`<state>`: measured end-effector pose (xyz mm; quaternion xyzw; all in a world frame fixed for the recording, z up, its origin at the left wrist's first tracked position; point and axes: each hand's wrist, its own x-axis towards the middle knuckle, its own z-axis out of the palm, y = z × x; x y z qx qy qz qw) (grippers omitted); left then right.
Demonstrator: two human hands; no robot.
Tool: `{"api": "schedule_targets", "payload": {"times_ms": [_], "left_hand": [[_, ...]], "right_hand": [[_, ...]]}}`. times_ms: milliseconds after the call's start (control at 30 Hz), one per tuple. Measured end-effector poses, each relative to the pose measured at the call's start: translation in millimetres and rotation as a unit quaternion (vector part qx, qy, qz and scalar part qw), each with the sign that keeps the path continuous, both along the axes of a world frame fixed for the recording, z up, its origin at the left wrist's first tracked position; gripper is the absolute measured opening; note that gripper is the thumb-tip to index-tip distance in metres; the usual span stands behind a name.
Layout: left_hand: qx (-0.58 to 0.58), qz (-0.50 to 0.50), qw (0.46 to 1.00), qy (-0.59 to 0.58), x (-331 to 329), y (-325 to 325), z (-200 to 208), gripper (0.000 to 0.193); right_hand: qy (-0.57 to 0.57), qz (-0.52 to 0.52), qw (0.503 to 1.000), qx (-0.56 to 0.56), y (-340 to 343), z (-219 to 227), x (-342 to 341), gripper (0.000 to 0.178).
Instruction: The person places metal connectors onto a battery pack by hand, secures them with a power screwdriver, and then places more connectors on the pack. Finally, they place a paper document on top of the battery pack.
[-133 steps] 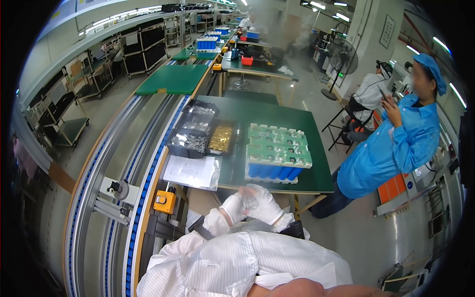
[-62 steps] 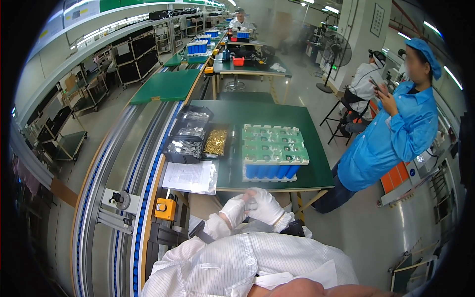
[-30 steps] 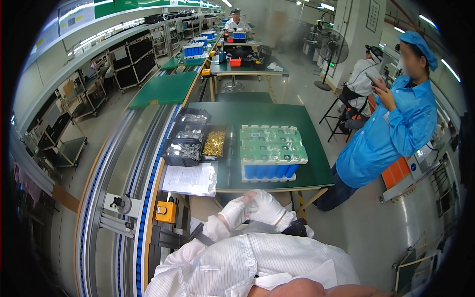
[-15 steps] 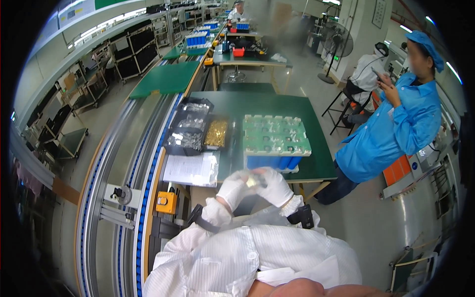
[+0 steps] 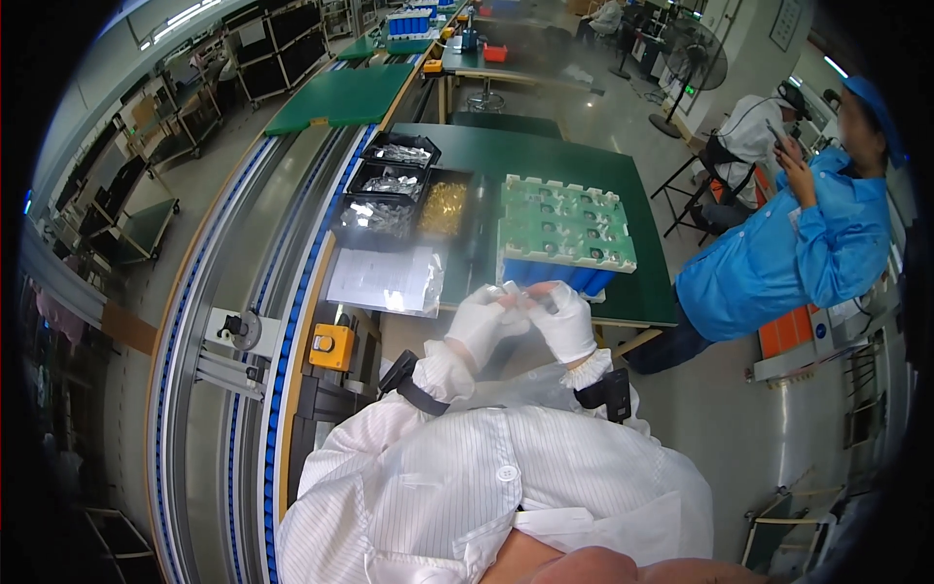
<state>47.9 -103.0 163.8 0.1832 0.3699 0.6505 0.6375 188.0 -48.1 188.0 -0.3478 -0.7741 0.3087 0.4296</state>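
My left hand (image 5: 477,326) and my right hand (image 5: 564,323), both in white gloves with bare fingertips, meet at the table's near edge. Their fingers are closed and pinched together around something small and pale, too blurred to name. Just beyond them stands a battery pack (image 5: 569,226), with blue cells below and a green and white top plate with several round openings. Left of it are black bins (image 5: 399,149) of silvery metal pieces and a bin of small brass-coloured parts (image 5: 443,208). A printed sheet in a clear sleeve (image 5: 384,277) lies in front of the bins.
A conveyor line (image 5: 219,321) with blue-edged rails runs along my left, with a yellow switch box (image 5: 332,346) beside it. A green board (image 5: 341,97) lies across the rails farther off. At the right stands a person in a blue coat (image 5: 798,253), holding a phone.
Both hands have come up a little in the picture and their fingertips are closer together. The whole view has tilted, so the table and pack sit higher and slightly farther right.
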Motion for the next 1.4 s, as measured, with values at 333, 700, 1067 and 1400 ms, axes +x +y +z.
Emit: {"api": "schedule_targets", "payload": {"times_ms": [333,700,1067,1400], "left_hand": [[-0.001,-0.006,0.999,0.048,-1.3,6.6,-1.7,0.016],[-0.051,-0.154,0.979,-0.124,-7.6,8.2,-6.2,0.017],[-0.059,-0.071,0.99,-0.103,-4.5,27.4,9.7,0.009],[-0.07,-0.03,0.995,-0.064,-12.1,32.3,4.7,0.009]], "right_hand": [[0.048,0.041,0.991,-0.115,14.7,-11.3,2.7,0.009],[0.052,0.15,0.986,-0.06,32.2,-6.2,12.0,0.011],[-0.113,-0.061,0.992,0.017,216.6,27.6,-29.9,0.009],[-0.241,-0.07,0.964,0.084,244.9,10.5,-33.3,0.01]]}}
